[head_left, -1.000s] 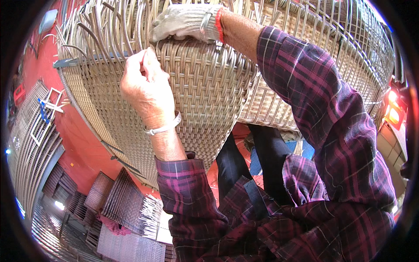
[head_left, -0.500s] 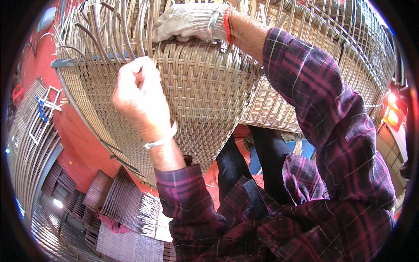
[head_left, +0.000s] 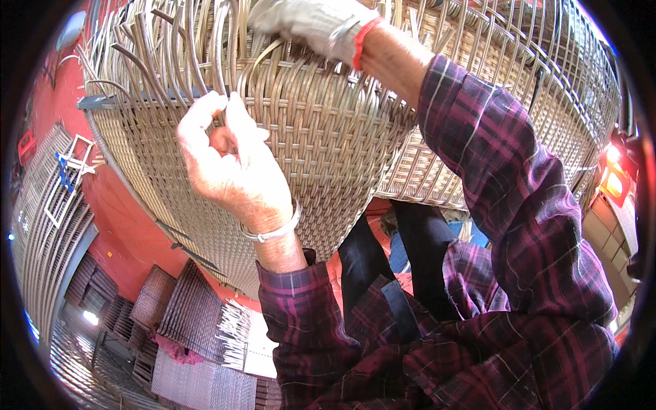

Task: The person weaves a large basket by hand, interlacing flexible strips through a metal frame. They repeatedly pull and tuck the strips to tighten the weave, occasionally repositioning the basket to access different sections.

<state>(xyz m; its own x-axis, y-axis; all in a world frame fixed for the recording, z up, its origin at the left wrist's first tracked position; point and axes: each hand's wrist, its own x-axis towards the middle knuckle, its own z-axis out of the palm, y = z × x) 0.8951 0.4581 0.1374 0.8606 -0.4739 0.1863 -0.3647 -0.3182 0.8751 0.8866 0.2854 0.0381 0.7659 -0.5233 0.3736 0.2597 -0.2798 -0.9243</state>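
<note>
A large woven wicker piece (head_left: 314, 147) in tan and brown fills the middle, with loose upright strands (head_left: 184, 51) along its far edge. At that edge my bare left hand (head_left: 236, 160), a white band on its wrist, has thumb and forefinger drawn together on the lower end of a strand (head_left: 230, 65). Farther off and to the right, my right hand (head_left: 307, 24) wears a pale knit glove with a red cuff. Motion blurs its fingers, and the top edge cuts part of the glove. A light bent strand (head_left: 263, 56) arches out below the glove.
Along the wicker's left side runs a dark frame bar (head_left: 102, 102). Red floor (head_left: 119, 212) shows beyond it, with stacked woven panels (head_left: 184, 311) at lower left and pale curved slats (head_left: 51, 198) farther left. My legs (head_left: 424, 253) stand close under the wicker's near edge.
My right hand has lifted away from the woven edge, uncovering a bent strand. My left hand has turned so that its palm side shows more, its wrist shifting slightly right and nearer.
</note>
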